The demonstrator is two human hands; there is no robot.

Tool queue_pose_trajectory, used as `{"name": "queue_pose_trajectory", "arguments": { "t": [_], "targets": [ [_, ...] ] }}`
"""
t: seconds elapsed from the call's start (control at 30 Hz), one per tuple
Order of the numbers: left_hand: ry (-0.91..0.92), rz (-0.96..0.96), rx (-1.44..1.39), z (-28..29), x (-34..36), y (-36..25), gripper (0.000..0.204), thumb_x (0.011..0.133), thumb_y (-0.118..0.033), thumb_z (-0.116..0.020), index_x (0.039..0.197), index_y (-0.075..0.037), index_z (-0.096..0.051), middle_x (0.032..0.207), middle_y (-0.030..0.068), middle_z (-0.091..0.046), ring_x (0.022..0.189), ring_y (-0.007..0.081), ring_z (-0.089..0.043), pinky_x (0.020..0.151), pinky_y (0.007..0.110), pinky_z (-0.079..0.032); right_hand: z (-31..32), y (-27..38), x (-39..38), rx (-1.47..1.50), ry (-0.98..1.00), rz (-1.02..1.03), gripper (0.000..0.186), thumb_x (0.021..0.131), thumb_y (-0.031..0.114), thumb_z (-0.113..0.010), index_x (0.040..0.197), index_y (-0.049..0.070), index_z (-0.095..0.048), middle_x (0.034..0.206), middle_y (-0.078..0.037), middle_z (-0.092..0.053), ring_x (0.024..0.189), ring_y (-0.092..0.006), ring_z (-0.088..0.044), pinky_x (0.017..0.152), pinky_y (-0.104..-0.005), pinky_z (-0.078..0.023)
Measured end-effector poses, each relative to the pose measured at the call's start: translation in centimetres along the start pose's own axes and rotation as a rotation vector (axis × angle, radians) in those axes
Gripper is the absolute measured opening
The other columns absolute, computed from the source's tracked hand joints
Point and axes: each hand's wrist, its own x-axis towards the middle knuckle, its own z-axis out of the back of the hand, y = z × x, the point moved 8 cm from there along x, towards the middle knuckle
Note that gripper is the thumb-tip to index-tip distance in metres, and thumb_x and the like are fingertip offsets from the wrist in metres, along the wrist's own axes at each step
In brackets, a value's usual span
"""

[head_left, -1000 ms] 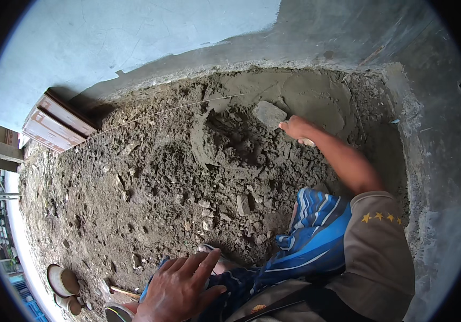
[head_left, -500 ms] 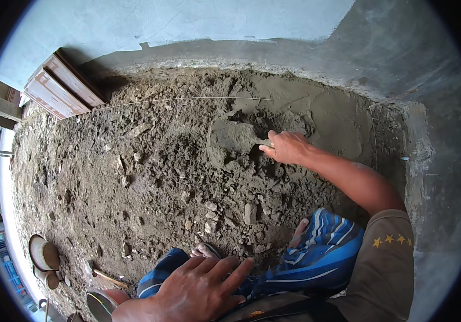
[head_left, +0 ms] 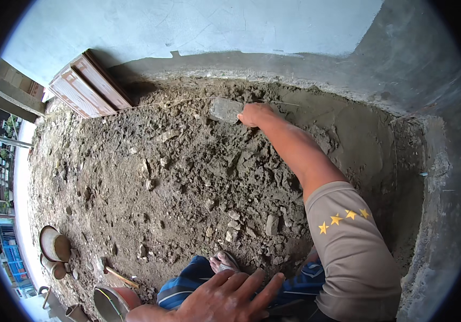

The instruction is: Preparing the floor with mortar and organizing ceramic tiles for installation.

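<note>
My right hand (head_left: 256, 115) is closed around the handle of a trowel (head_left: 224, 110). The trowel's grey, mortar-smeared blade points left, close to a thin string (head_left: 171, 100) stretched along the wall. Under and beside my right arm lies lumpy wet mortar (head_left: 260, 153); a smoother layer of grey mortar (head_left: 356, 126) spreads to its right, up to the wall. My left hand (head_left: 225, 298) rests over my knee at the lower edge, holding nothing, with its fingers apart.
Brown panels (head_left: 91, 86) lean against the partly painted wall (head_left: 214, 27). Stones (head_left: 272, 225) dot the rough dirt. At lower left are a hammer (head_left: 122, 277), a bucket (head_left: 106, 305) and round containers (head_left: 54, 244). A rough wall base (head_left: 429, 155) borders the right.
My right hand has carried the trowel away from me, from the lumpy mortar up toward the string. The whole view has shifted slightly. My left hand stays over my knee.
</note>
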Motion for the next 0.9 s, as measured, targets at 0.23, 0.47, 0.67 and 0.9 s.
{"name": "queue_pose_trajectory", "arguments": {
  "t": [0.23,0.47,0.67,0.9],
  "targets": [
    [-0.005,-0.106,0.082,0.3,-3.3,-1.4,0.065,0.087,-0.027,-0.057,0.145,-0.003,-0.042,0.130,0.0165,-0.058,0.110,0.0289,-0.060,0.097,0.040,-0.047,-2.8,-4.0,-10.0,0.128,0.501,-0.052,0.063,0.101,0.053,-0.043,0.103,-0.007,-0.062,0.088,-0.018,-0.067,0.071,-0.0322,-0.065,0.074,-0.0517,-0.052],
    [-0.012,-0.211,0.142,-0.4,-3.1,0.6,0.065,0.089,-0.037,-0.056,0.143,-0.002,-0.043,0.129,0.0172,-0.057,0.107,0.0288,-0.060,0.094,0.039,-0.047,-1.2,-7.9,-7.6,-0.137,-0.003,-0.003,0.064,0.098,0.056,-0.049,0.119,-0.003,-0.062,0.116,-0.024,-0.068,0.110,-0.0374,-0.065,0.093,-0.0490,-0.050],
    [0.069,-0.169,0.182,1.1,-1.9,0.2,0.069,0.090,-0.044,-0.055,0.143,-0.002,-0.044,0.130,0.0180,-0.057,0.109,0.0292,-0.060,0.094,0.040,-0.046,-1.3,-6.2,2.1,0.266,0.175,-0.232,0.062,0.102,0.053,-0.043,0.121,-0.004,-0.059,0.102,-0.018,-0.067,0.087,-0.0326,-0.067,0.077,-0.0504,-0.053],
    [-0.054,-0.235,0.322,1.4,-2.9,-1.0,0.060,0.088,-0.029,-0.057,0.141,-0.002,-0.047,0.126,0.0184,-0.059,0.106,0.0295,-0.061,0.094,0.040,-0.048,-2.9,-8.6,-8.6,0.301,0.511,-0.172,0.060,0.103,0.054,-0.042,0.081,-0.001,-0.053,0.066,-0.010,-0.055,0.052,-0.0232,-0.057,0.050,-0.0424,-0.051]
  ]
}}
